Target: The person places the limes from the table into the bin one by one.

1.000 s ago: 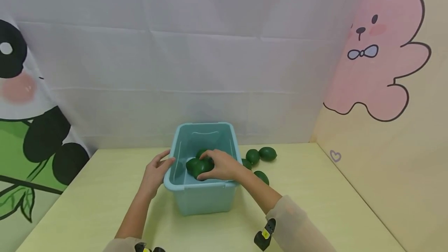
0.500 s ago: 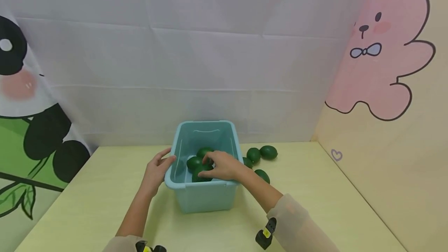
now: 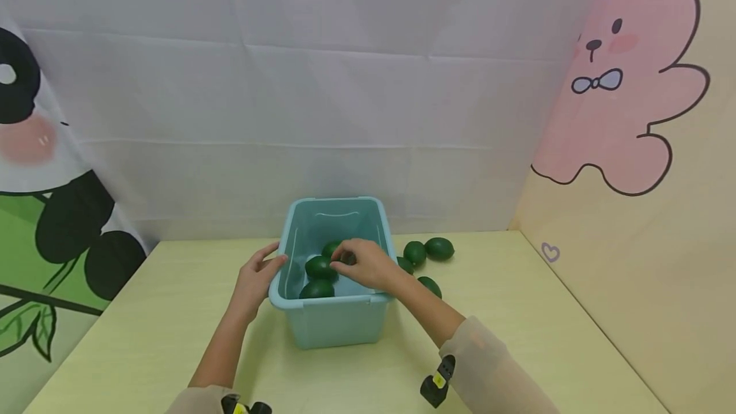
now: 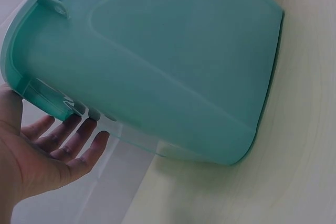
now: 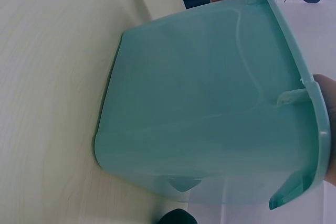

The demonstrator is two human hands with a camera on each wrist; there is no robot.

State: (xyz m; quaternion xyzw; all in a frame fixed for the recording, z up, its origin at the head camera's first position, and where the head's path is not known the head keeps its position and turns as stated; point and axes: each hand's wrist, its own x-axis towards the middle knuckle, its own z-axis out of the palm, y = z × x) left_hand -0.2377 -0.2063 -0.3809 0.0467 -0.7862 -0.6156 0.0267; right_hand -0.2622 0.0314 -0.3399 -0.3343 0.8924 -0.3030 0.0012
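A teal plastic bin [image 3: 339, 324] stands on the table, with dark green, lime-shaped fruits inside. One lime [image 3: 317, 289] lies near the front wall, another lime [image 3: 320, 267] just behind it. A further lime [image 3: 330, 248] is partly covered by my right hand [image 3: 368, 266]. That hand hovers inside the bin, fingers loosely bent; I see nothing held in it. My left hand [image 3: 257, 278] holds the bin's left rim, the thumb at the rim and the fingers along the outside. In the left wrist view, the fingers [image 4: 79, 145] are spread beside the wall.
Right of the bin several more limes lie on the table [image 3: 506, 324], including a far lime [image 3: 439, 248] and a nearer lime [image 3: 430, 285]. A white cloth [image 3: 345, 101] hangs behind. A wall [image 3: 650, 260] with a pink bear drawing bounds the right side.
My right hand has let go of the front lime and risen slightly. That lime now lies further left, near the bin's front wall. My left hand stays at the rim.
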